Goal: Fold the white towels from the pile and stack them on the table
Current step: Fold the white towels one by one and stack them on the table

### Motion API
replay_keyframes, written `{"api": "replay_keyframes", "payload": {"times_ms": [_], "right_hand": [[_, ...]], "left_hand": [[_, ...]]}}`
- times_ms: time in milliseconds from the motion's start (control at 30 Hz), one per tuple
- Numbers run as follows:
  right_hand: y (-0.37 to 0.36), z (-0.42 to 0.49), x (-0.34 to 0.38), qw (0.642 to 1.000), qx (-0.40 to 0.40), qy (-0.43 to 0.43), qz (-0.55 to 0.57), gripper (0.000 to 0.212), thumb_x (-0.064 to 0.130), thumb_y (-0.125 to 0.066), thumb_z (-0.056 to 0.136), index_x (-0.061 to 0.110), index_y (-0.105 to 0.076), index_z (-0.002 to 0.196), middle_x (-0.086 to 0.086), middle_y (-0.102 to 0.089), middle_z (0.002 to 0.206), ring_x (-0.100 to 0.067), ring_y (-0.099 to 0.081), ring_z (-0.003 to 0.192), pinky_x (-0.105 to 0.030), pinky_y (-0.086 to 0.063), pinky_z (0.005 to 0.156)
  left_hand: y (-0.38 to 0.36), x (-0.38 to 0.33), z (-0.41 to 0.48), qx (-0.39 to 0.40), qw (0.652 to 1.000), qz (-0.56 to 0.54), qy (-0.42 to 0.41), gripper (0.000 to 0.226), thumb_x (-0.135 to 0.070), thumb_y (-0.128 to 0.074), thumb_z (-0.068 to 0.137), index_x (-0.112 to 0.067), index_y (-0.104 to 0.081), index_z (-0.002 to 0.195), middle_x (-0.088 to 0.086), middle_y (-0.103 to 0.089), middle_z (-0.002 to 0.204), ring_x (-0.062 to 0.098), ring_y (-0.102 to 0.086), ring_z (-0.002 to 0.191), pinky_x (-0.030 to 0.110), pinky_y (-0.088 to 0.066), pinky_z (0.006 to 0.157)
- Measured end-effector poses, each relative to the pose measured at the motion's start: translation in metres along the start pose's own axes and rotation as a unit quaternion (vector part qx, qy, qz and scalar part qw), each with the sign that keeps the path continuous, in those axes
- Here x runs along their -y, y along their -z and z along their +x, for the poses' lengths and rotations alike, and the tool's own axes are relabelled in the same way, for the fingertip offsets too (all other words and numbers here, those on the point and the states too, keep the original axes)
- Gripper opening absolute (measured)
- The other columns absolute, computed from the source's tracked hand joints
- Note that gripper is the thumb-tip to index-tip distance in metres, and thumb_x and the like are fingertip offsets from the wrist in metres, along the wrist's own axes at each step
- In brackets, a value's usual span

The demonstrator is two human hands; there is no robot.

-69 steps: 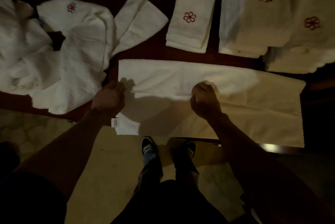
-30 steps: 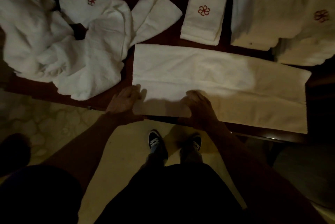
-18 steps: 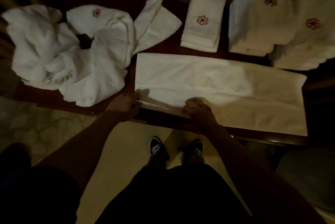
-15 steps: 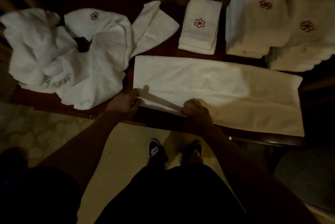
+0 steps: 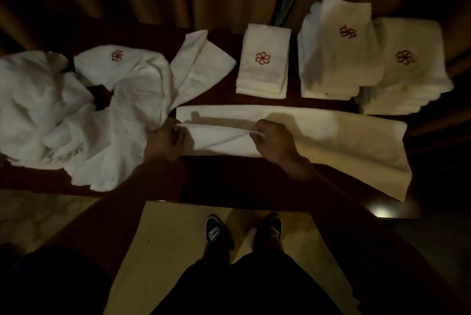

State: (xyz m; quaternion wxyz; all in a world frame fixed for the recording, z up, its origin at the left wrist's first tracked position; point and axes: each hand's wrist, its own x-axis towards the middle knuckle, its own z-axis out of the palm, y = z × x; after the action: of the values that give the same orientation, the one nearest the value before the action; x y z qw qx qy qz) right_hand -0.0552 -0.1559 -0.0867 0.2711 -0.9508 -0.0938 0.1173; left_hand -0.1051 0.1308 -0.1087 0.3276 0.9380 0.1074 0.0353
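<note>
The towel (image 5: pixel 331 141) being folded lies as a long strip across the tabletop (image 5: pixel 229 179), in front of the folded stacks (image 5: pixel 336 60) and just right of the loose pile (image 5: pixel 76 116), whose nearest cloth touches its left end. The left hand (image 5: pixel 164 142) pinches the raised near edge at the left corner. The right hand (image 5: pixel 274 141) pinches the same edge further along, so each grip is clamped on the towel with the edge lifted taut between them. The step looks like a lengthwise fold, carrying the near edge over to the far one. To do it well, both hands should travel level and together, so the lifted edge lands parallel to the far edge and the left corners meet. The right part of the towel lies flat and unheld, so it is likely to lag or skew. Once the left part is down, the right hand would best slide along the edge to bring the rest over. The pile's cloth beside the left hand should stay out of the fold.
</note>
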Motion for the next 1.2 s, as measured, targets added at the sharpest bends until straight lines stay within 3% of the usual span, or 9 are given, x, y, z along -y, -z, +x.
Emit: {"api": "replay_keyframes", "payload": {"times_ms": [167, 300, 467, 833, 1033, 1200], "right_hand": [[0.006, 0.032, 0.001, 1.000, 0.007, -0.011, -0.013, 0.009, 0.034, -0.061, 0.092, 0.027, -0.065, 0.097, 0.004, -0.069, 0.095, -0.024, -0.064, 0.094, -0.046, -0.055, 0.082], [0.001, 0.058, -0.005, 0.999, 0.025, -0.028, -0.025, 0.009, 0.036, -0.058, 0.093, 0.028, -0.062, 0.096, 0.005, -0.067, 0.096, -0.024, -0.063, 0.095, -0.047, -0.053, 0.084], [-0.014, 0.081, -0.018, 0.997, 0.022, -0.014, -0.075, 0.020, 0.032, -0.057, 0.096, 0.019, -0.067, 0.109, -0.003, -0.068, 0.108, -0.026, -0.063, 0.102, -0.045, -0.052, 0.088], [-0.028, 0.105, -0.027, 0.995, 0.041, -0.040, -0.079, 0.018, 0.036, -0.065, 0.093, 0.020, -0.069, 0.101, -0.001, -0.069, 0.095, -0.021, -0.066, 0.090, -0.044, -0.056, 0.083], [-0.028, 0.094, -0.020, 0.986, 0.004, -0.061, -0.157, 0.034, 0.042, -0.068, 0.090, 0.018, -0.062, 0.114, -0.003, -0.065, 0.111, -0.025, -0.061, 0.109, -0.051, -0.050, 0.093], [-0.014, 0.076, -0.029, 0.990, -0.008, -0.062, -0.124, 0.048, 0.047, -0.069, 0.087, 0.022, -0.056, 0.125, -0.003, -0.056, 0.129, -0.027, -0.048, 0.125, -0.051, -0.046, 0.096]], "left_hand": [[-0.006, -0.004, 0.026, -0.030, 0.999, 0.011, 0.017, 0.025, -0.028, -0.058, 0.097, -0.008, -0.062, 0.112, 0.012, -0.068, 0.078, 0.035, -0.067, 0.077, 0.036, -0.050, 0.068], [-0.014, -0.013, 0.048, -0.030, 0.997, 0.043, 0.064, 0.028, -0.031, -0.059, 0.097, -0.007, -0.063, 0.111, 0.016, -0.070, 0.091, 0.037, -0.066, 0.088, 0.033, -0.043, 0.070], [-0.025, -0.011, 0.070, -0.004, 0.993, 0.039, 0.113, 0.032, -0.040, -0.056, 0.096, -0.013, -0.062, 0.112, 0.014, -0.071, 0.098, 0.038, -0.066, 0.094, 0.042, -0.054, 0.080], [-0.040, -0.009, 0.069, 0.014, 0.981, 0.113, 0.156, 0.027, -0.034, -0.057, 0.094, -0.009, -0.062, 0.103, 0.017, -0.069, 0.098, 0.041, -0.065, 0.095, 0.043, -0.048, 0.080], [-0.042, -0.002, 0.071, 0.028, 0.979, 0.130, 0.158, 0.031, -0.032, -0.059, 0.093, -0.008, -0.060, 0.113, 0.017, -0.063, 0.117, 0.041, -0.060, 0.106, 0.047, -0.048, 0.086], [-0.051, -0.017, 0.063, -0.004, 0.976, 0.188, 0.109, 0.055, -0.035, -0.067, 0.084, -0.006, -0.048, 0.127, 0.020, -0.046, 0.130, 0.041, -0.046, 0.118, 0.056, -0.047, 0.087]]}}
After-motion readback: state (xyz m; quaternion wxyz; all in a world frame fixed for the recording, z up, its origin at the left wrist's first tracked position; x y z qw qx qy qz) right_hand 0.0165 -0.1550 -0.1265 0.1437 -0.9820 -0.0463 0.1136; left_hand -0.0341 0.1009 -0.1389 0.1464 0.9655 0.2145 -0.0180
